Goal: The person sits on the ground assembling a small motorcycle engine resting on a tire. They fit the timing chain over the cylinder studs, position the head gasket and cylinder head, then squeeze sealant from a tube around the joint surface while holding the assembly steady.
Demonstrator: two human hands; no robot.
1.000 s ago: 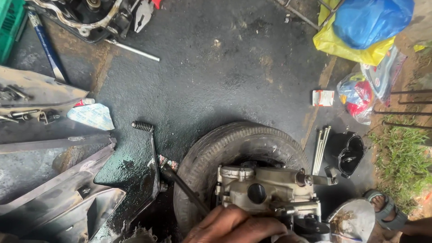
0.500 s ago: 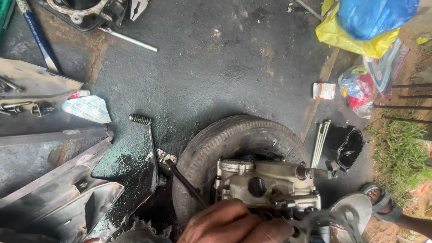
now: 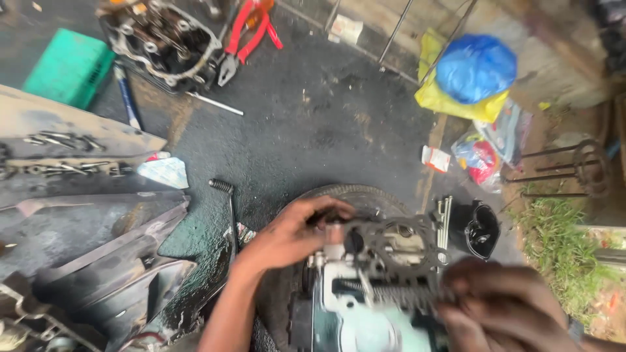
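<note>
Your left hand [image 3: 297,234] reaches in from below, fingers pinching the edge of the dark gasket [image 3: 398,244] over the engine block [image 3: 365,306] on the tyre [image 3: 345,195]. Your right hand [image 3: 502,306] is blurred; I cannot tell its grip. Wet floor [image 3: 313,117] beyond is open.

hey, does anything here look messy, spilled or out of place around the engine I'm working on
Yes. The floor is dark with what looks like oil, tools such as the red pliers lie scattered, and the engine part sits on an old tyre.
</note>
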